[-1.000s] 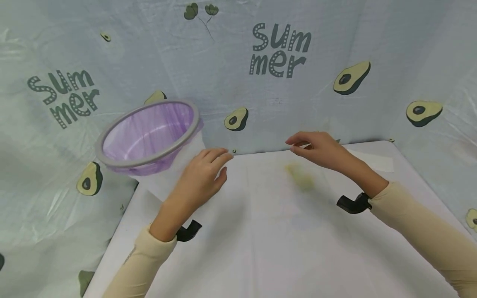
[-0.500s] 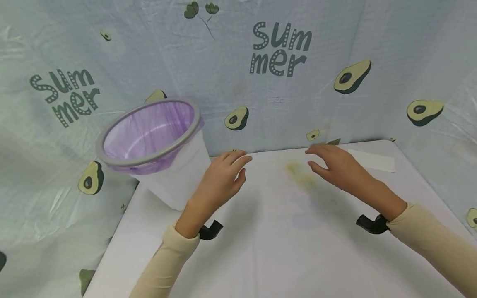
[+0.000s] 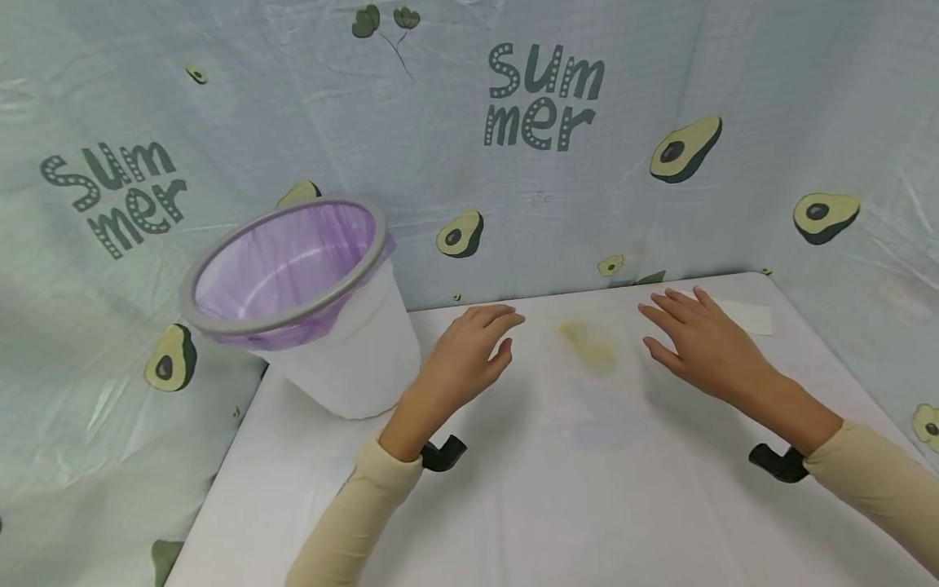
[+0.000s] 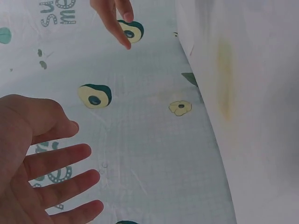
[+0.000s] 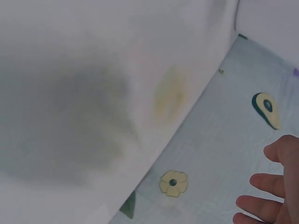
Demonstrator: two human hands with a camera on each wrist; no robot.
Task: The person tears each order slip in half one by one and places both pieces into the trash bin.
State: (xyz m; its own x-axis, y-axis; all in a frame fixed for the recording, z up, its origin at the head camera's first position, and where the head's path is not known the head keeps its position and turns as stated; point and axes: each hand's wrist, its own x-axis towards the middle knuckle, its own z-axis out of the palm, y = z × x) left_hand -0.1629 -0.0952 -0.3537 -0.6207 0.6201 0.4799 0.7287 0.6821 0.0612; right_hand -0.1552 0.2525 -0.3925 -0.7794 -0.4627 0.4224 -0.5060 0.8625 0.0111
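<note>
A white wastebasket (image 3: 352, 359) with a grey rim stands at the left of the table, lined with a purple bag (image 3: 293, 261). My left hand (image 3: 465, 359) hovers just right of the wastebasket, apart from it, fingers extended and holding nothing. In the left wrist view the fingers of that hand (image 4: 51, 163) are spread against the curtain behind. Over the table's right side is my right hand (image 3: 707, 346), palm down with fingers spread, also holding nothing. Between both hands a yellowish patch (image 3: 587, 346) marks the white table surface.
Behind the right hand lies a white strip (image 3: 748, 316), partly hidden by the fingers. A pale curtain (image 3: 557, 212) printed with avocados and lettering rises along the table's back edge and wraps both sides. The white table (image 3: 572, 505) extends toward me.
Both hands have moved to the right, the right one also lower and nearer to me. Its fingers have opened and spread out. The wastebasket has stayed where it was.
</note>
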